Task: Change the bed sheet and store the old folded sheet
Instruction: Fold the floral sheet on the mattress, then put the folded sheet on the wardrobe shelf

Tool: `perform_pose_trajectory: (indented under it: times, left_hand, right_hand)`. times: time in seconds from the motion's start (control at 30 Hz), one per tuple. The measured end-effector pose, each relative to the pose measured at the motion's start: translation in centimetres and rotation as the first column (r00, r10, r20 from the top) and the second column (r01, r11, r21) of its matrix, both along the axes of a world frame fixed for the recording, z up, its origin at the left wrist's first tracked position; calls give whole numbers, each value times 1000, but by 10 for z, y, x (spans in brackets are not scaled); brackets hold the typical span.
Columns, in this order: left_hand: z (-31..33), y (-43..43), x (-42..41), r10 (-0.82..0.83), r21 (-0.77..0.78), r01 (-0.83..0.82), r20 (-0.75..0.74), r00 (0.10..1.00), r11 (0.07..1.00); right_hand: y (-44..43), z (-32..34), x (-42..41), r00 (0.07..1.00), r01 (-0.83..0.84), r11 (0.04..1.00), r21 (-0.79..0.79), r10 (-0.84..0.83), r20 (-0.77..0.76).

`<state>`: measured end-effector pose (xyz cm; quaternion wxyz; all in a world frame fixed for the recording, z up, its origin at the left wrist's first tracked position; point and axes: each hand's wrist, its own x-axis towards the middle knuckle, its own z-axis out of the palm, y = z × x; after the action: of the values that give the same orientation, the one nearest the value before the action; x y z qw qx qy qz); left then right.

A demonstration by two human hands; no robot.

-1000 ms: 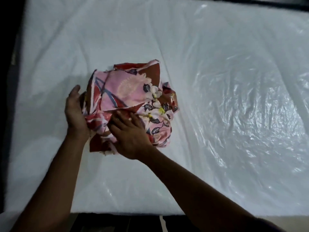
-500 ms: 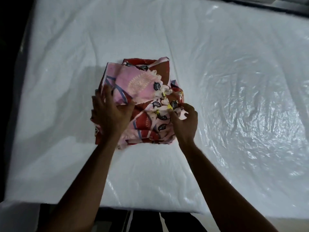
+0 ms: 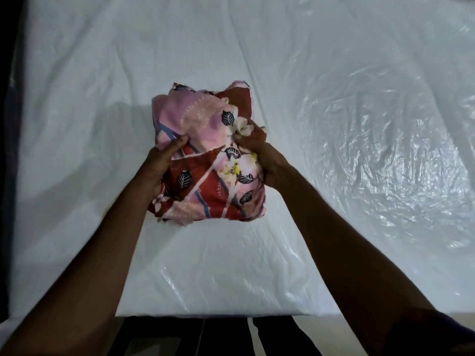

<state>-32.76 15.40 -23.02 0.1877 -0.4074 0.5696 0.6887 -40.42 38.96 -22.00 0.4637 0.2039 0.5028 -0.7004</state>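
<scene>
Left hand [image 3: 160, 164], right hand [image 3: 262, 154] now grip sheet [image 3: 205, 183] flanks; lengthwise near-far.

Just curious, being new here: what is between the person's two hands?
In the head view, the folded floral sheet fills that gap; the left hand grips its left side, the right hand its right side.

No readable txt, labels or nos. anywhere. The folded sheet [image 3: 203, 116] bears only leaf & flower print; the plastic cover [image 3: 359, 155] is plain.
</scene>
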Motion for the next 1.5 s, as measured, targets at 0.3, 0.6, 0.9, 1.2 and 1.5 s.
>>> perform_pose_trajectory:
  times: [0.3,0.6,0.9,1.2,1.5]
  left_hand:
    - [30,48,11,-15,151,17,-15,1000,988]
    - [99,174,28,-376,265,397,-128,918,879]
    - [169,418,80,-639,186,663,-177,748,725]
    - [204,720,178,-732,205,747,-155,663,633]
    - [233,967,196,-820,322,828,-204,535,459]
  right_hand:
    - [58,16,40,995,97,990,-105,-98,-9]
    - [211,83,106,890,449,884,-130,-455,-21]
    - [439,143,229,630,746,647,-157,-763,-146]
    - [701,169,377,371,927,371,62,-878,-302]
    - [902,201,472,303,951,300,75,-855,-421]
